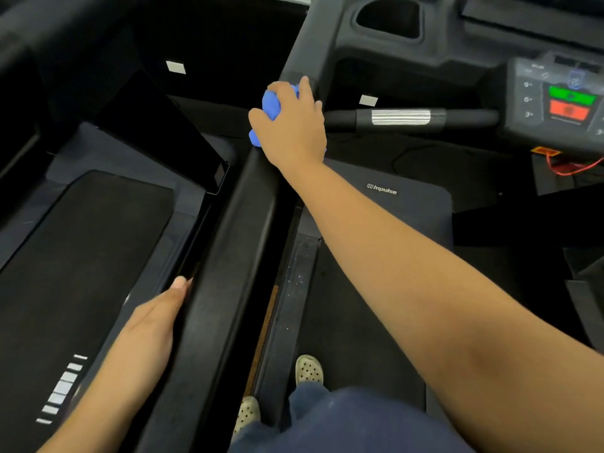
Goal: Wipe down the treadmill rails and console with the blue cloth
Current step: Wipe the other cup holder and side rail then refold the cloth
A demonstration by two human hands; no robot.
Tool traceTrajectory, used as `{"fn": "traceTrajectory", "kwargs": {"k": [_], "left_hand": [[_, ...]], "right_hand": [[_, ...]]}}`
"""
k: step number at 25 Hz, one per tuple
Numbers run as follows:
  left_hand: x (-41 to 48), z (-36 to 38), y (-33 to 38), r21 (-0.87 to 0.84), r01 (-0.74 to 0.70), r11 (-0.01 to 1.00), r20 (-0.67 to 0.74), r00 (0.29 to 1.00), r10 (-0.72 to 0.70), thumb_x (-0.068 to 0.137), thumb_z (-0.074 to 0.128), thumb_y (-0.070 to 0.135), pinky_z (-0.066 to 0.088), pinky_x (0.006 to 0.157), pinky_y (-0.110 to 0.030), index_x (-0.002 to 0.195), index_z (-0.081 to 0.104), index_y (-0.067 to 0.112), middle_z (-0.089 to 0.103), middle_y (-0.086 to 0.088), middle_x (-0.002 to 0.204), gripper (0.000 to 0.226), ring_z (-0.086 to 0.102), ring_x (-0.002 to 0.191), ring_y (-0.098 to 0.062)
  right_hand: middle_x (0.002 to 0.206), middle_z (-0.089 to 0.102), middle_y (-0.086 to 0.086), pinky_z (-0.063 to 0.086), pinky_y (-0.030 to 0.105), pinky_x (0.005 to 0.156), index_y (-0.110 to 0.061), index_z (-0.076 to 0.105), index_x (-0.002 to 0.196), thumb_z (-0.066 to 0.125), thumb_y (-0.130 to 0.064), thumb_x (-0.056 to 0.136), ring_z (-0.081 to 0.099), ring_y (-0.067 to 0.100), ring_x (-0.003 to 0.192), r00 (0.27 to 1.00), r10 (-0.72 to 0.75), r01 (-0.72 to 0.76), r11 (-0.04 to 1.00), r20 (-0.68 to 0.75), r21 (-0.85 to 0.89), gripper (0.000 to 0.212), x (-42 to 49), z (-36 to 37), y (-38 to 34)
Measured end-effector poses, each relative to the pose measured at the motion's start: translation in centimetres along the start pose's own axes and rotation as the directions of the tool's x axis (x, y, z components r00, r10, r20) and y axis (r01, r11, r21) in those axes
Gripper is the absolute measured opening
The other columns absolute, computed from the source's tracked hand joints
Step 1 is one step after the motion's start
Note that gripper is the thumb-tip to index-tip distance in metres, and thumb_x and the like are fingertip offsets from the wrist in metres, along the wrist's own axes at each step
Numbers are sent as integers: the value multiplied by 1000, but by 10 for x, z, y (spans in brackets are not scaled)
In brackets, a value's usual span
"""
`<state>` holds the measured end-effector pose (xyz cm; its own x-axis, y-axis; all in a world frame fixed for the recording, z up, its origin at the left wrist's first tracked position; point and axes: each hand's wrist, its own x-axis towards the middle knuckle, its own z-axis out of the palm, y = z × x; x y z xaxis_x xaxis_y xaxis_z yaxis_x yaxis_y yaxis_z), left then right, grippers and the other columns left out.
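The black left rail (pixel 235 243) of the treadmill runs from bottom centre up to the console (pixel 385 44). My right hand (pixel 291 125) grips the bunched blue cloth (pixel 271 103) and presses it on the rail's upper end, where the rail meets the console. Only small parts of the cloth show around my fingers. My left hand (pixel 157 318) lies with straight fingers along the rail's left side, lower down, holding nothing. The control panel (pixel 562 99) with a green and a red button sits at the right.
A horizontal grip bar with a silver sensor (pixel 400 117) crosses right of my right hand. A cup holder (pixel 389 18) is set in the console top. A neighbouring treadmill's belt (pixel 75 256) lies at left. My feet (pixel 309 369) stand on this treadmill's deck. A red cord (pixel 568 168) hangs below the panel.
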<state>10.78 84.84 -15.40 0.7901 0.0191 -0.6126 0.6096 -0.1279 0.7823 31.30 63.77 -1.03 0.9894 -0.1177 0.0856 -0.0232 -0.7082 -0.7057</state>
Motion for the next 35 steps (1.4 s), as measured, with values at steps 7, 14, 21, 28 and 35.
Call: {"fn": "traceTrajectory", "kwargs": {"k": [7,14,21,28,35], "left_hand": [[-84,42,80,-375,-89,923,-21,996,87,101,34,36,52,66,-21,89,75,15,75,1,77,47,71,81,-7],[-76,28,81,-577,66,814,90,996,-18,102,28,32,38,106,-33,108,63,12,58,-4,129,41,47,127,-18],[-91,46,97,-43,-125,991,-28,992,124,97,29,54,42,97,-32,119,63,35,68,9,118,44,62,107,-6],[-95,50,100,393,-540,744,170,838,518,88,32,52,13,109,-2,143,-8,45,0,23,158,69,0,142,10],[-111,39,89,545,-670,504,336,725,601,90,23,57,-6,103,-3,139,-4,49,-20,43,145,56,-22,136,13]], "right_hand": [[153,33,-1,17,60,112,-24,63,114,44,-33,77,16,31,145,974,-198,205,978,114,-49,43,-183,7,-27],[145,46,-1,12,57,115,-21,65,112,49,-26,71,35,21,140,836,-545,522,825,58,218,45,-304,13,9],[146,41,-13,30,26,113,-27,38,137,46,-29,87,37,3,135,966,257,-116,513,-23,850,51,-270,39,28],[66,47,-5,35,24,47,-18,47,89,41,-23,84,41,9,53,946,325,-171,516,-7,839,10,-55,30,60],[57,23,1,14,34,46,-22,27,62,37,-5,71,19,15,49,981,191,-73,511,-30,856,21,12,15,52]]}}
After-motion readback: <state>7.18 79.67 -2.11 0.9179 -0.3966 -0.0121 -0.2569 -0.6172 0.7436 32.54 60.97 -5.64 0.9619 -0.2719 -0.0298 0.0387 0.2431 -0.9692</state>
